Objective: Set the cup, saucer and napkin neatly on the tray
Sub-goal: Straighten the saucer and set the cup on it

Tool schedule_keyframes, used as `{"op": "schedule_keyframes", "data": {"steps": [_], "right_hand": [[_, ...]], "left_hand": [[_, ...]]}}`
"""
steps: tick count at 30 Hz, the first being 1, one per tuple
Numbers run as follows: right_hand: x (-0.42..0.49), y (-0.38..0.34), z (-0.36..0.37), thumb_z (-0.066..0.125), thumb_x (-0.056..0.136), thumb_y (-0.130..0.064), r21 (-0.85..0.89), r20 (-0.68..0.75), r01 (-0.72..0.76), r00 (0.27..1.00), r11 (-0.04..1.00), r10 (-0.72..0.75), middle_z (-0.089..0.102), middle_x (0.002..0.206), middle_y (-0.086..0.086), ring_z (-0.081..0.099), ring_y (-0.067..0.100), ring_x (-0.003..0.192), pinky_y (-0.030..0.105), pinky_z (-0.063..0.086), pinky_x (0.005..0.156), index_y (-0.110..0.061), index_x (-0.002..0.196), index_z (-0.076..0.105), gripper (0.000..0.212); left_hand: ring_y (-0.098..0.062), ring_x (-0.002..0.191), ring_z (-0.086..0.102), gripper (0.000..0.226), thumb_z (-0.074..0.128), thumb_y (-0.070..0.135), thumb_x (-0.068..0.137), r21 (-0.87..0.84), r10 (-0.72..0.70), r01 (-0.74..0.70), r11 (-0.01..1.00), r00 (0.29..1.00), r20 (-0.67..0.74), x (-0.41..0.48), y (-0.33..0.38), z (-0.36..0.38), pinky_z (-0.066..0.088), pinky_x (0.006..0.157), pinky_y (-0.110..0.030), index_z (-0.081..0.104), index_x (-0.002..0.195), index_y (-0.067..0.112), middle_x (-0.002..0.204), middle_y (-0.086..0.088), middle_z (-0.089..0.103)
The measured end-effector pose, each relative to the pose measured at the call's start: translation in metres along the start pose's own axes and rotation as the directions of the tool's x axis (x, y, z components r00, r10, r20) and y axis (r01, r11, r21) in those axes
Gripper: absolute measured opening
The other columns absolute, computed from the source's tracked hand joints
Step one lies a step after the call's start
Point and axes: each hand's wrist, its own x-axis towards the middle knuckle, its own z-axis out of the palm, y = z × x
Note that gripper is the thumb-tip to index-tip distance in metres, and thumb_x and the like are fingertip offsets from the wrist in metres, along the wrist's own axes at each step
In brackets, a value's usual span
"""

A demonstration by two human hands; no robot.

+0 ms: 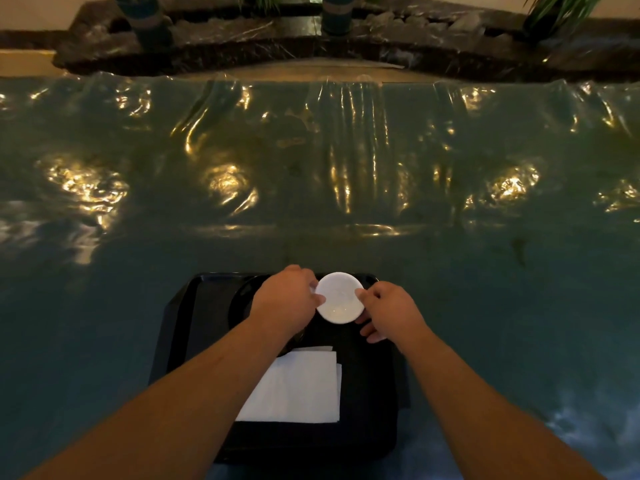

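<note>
A black tray (194,327) lies on the table in front of me. A white round cup (339,297) sits at the tray's far right part, seen from above. My left hand (287,299) grips its left side and my right hand (391,311) holds its right side. A dark round saucer (242,303) lies on the tray, mostly hidden under my left hand. A folded white napkin (298,389) rests flat on the near middle of the tray, its left corner covered by my left forearm.
The table (346,168) is covered with shiny, wrinkled green plastic with bright light reflections. Beyond its far edge runs a dark stone ledge (242,46) with plant pots (336,15) and greenery.
</note>
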Motion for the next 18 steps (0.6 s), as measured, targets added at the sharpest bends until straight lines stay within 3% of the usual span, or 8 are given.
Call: {"op": "schedule_keyframes", "data": {"steps": [8, 13, 15, 18], "right_hand": [[0.014, -0.010, -0.007, 0.068, 0.098, -0.045, -0.004, -0.031, -0.017, 0.999, 1.000, 0.016, 0.074, 0.075, 0.011, 0.073, 0.019, 0.054, 0.037, 0.063, 0.051, -0.016, 0.092, 0.067, 0.030], [-0.002, -0.002, 0.004, 0.049, 0.101, -0.059, -0.064, -0.097, 0.005, 0.995, 0.998, -0.012, 0.073, 0.075, 0.005, 0.071, 0.016, 0.050, 0.029, 0.058, 0.045, -0.019, 0.093, 0.060, 0.043], [-0.009, 0.005, 0.012, 0.049, 0.105, -0.050, -0.036, -0.059, -0.006, 0.998, 0.999, 0.004, 0.075, 0.074, 0.004, 0.072, 0.018, 0.052, 0.031, 0.059, 0.046, -0.019, 0.101, 0.057, 0.032], [-0.016, 0.013, 0.019, 0.051, 0.107, -0.032, 0.079, -0.017, -0.022, 1.000, 0.997, 0.023, 0.076, 0.077, 0.006, 0.074, 0.022, 0.058, 0.038, 0.063, 0.054, -0.020, 0.112, 0.053, 0.013]], "left_hand": [[-0.022, 0.089, 0.062, 0.036, 0.071, 0.053, 0.087, -0.013, -0.089, 0.089, 0.996, 0.996, 0.032, -0.011, 0.006, 0.009, 0.055, 0.080, -0.043, 0.062, 0.106, 0.023, 0.105, -0.001, 0.059], [-0.016, 0.079, 0.062, 0.037, 0.069, 0.060, 0.084, 0.003, -0.059, 0.059, 0.998, 0.998, 0.016, -0.012, 0.000, 0.007, 0.056, 0.072, -0.039, 0.064, 0.097, 0.026, 0.091, 0.003, 0.065], [-0.013, 0.074, 0.062, 0.037, 0.063, 0.065, 0.086, 0.034, -0.046, 0.045, 0.998, 0.999, 0.007, -0.010, -0.002, 0.003, 0.055, 0.067, -0.036, 0.065, 0.092, 0.028, 0.081, 0.006, 0.065], [-0.016, 0.075, 0.062, 0.035, 0.055, 0.058, 0.095, 0.073, -0.036, 0.035, 0.997, 0.999, 0.022, -0.006, -0.001, -0.002, 0.055, 0.071, -0.038, 0.068, 0.089, 0.026, 0.078, 0.004, 0.066]]}}
